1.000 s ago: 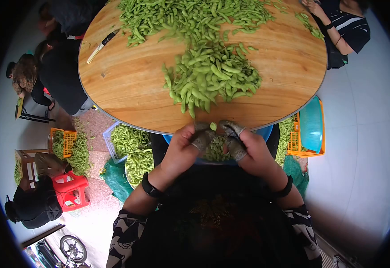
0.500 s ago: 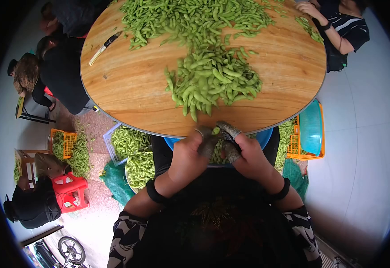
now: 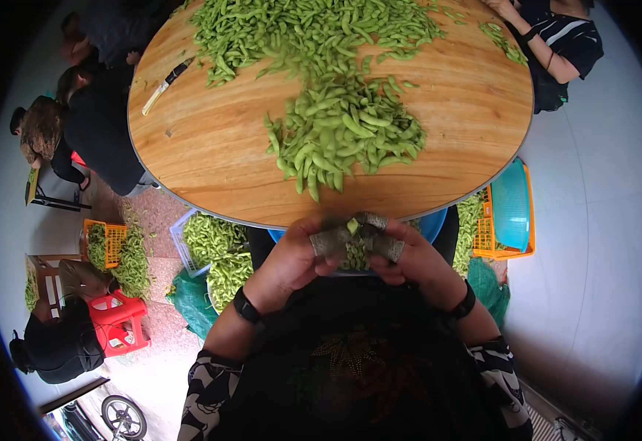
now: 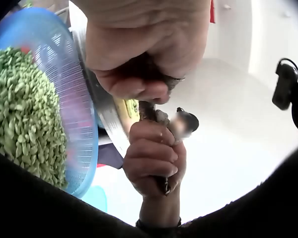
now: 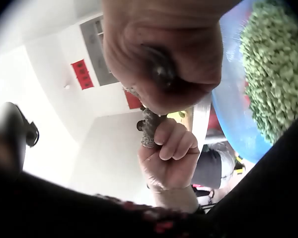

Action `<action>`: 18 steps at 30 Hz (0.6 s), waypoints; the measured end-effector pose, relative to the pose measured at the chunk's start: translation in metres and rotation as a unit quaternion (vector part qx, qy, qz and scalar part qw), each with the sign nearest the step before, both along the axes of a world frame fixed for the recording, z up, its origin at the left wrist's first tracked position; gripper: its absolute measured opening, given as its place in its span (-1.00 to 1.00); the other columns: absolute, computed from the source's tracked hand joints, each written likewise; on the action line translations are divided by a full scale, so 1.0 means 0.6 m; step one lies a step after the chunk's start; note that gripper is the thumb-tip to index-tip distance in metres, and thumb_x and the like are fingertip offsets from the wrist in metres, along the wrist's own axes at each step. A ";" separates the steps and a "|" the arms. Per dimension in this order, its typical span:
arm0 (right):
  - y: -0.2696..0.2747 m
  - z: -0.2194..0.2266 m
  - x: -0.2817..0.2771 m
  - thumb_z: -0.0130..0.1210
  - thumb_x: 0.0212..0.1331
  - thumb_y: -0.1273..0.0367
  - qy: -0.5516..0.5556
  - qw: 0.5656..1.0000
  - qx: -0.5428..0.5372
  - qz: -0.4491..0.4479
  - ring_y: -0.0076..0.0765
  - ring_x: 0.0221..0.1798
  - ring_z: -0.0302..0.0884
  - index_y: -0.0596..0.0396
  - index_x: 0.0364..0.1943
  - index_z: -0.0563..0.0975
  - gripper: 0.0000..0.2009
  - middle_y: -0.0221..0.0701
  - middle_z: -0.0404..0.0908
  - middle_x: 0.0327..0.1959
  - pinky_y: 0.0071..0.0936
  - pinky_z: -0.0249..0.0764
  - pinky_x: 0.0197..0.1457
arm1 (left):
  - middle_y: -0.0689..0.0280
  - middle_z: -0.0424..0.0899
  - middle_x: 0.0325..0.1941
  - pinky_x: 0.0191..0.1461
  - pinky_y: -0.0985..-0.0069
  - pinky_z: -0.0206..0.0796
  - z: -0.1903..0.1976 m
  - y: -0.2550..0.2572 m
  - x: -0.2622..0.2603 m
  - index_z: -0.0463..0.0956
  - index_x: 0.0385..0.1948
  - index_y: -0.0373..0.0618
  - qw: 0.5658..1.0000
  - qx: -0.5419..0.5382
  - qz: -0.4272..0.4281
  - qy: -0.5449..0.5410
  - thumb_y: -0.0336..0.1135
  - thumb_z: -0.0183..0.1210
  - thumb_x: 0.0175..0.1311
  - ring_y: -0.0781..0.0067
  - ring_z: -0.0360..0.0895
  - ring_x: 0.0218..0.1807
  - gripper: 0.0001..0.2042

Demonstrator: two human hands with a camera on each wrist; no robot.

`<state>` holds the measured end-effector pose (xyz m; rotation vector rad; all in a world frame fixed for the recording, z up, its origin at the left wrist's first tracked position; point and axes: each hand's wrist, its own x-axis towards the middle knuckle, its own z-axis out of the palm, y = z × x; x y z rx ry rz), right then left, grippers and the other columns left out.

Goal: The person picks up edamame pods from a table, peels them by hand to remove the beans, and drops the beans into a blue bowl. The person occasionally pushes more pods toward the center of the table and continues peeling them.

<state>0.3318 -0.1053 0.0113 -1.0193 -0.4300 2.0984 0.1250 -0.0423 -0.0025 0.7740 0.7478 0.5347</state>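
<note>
In the head view both hands meet just below the table edge, with grey-brown coverings on thumbs and fingers. My left hand (image 3: 291, 253) pinches a green soybean pod (image 3: 352, 226) at its fingertips. My right hand (image 3: 424, 257) comes against the pod from the other side, fingers curled. A dark, shiny piece (image 5: 164, 72) sits in its palm in the right wrist view, mostly hidden; its kind I cannot tell. Beneath the hands stands a blue basket (image 4: 92, 163) holding shelled green beans (image 4: 27, 119). A heap of pods (image 3: 346, 132) lies ahead on the round wooden table (image 3: 210, 158).
A larger pod pile (image 3: 313, 29) covers the far tabletop. A knife (image 3: 166, 87) lies at the table's left. Crates of pods flank the seat, including an orange crate (image 3: 482, 242) at right. Green sacks (image 3: 192, 301) and a red stool (image 3: 119, 323) stand nearby. Other people sit around.
The pod was at the left fingertips, with the right hand apart; then the hands closed together around it. Now they remain together, slightly lower, and the left fingers have shifted.
</note>
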 end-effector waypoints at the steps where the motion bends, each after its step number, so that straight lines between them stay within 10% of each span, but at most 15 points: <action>1: -0.001 0.004 0.001 0.00 0.23 0.51 -0.044 0.997 0.052 0.019 -0.74 -0.58 0.25 -0.06 0.16 0.42 -0.61 -0.60 0.48 -0.44 -0.69 0.21 -0.53 | 0.44 0.42 -0.65 -0.61 0.70 0.02 -0.015 0.003 -0.005 0.52 -0.29 -0.11 0.992 -0.080 -0.023 -0.095 -0.31 0.16 0.27 0.65 0.25 -0.70 -0.90; 5: 0.000 -0.014 -0.001 0.06 0.23 0.47 -0.211 0.938 0.273 0.014 -0.67 -0.30 0.48 0.08 0.11 0.45 -0.66 -0.53 0.57 -0.30 -0.61 0.45 -0.22 | 0.44 0.35 -0.69 -0.62 0.69 -0.03 -0.032 0.003 -0.007 0.49 -0.25 -0.11 0.978 -0.119 -0.055 -0.162 -0.28 0.15 0.26 0.66 0.20 -0.72 -0.85; 9: 0.013 -0.001 0.009 0.09 0.23 0.45 -0.303 0.925 0.230 0.017 -0.65 -0.12 0.47 0.16 0.03 0.49 -0.71 -0.52 0.59 -0.21 -0.58 0.44 -0.02 | 0.43 0.35 -0.69 -0.62 0.68 -0.04 -0.011 -0.008 -0.006 0.48 -0.23 -0.12 0.994 -0.080 -0.064 -0.043 -0.28 0.17 0.25 0.65 0.19 -0.73 -0.83; 11: 0.020 -0.010 -0.002 0.11 0.25 0.40 -0.217 0.939 0.265 -0.005 -0.80 -0.64 0.19 0.08 -0.12 0.54 -0.84 -0.66 0.41 -0.60 -0.73 0.06 -0.60 | 0.44 0.36 -0.67 -0.61 0.70 -0.02 -0.004 -0.010 -0.007 0.50 -0.22 -0.14 0.987 -0.107 -0.067 -0.101 -0.27 0.16 0.27 0.66 0.22 -0.70 -0.82; 15: 0.019 -0.013 -0.014 0.12 0.26 0.39 -0.176 0.947 0.266 -0.026 -0.79 -0.65 0.18 0.08 -0.21 0.54 -0.90 -0.66 0.39 -0.62 -0.72 0.06 -0.61 | 0.43 0.43 -0.61 -0.58 0.72 0.04 0.025 -0.019 -0.004 0.52 -0.23 -0.17 0.996 -0.028 -0.083 -0.033 -0.29 0.10 0.32 0.67 0.29 -0.64 -0.84; 18: 0.013 -0.020 -0.015 0.13 0.22 0.41 -0.176 0.963 0.202 0.015 -0.69 -0.23 0.42 0.21 -0.12 0.50 -0.79 -0.55 0.55 -0.27 -0.58 0.43 -0.15 | 0.38 0.47 -0.62 -0.59 0.70 0.06 0.017 -0.033 0.005 0.51 -0.33 -0.23 0.983 0.155 -0.063 0.070 -0.24 0.12 0.32 0.64 0.32 -0.63 -0.79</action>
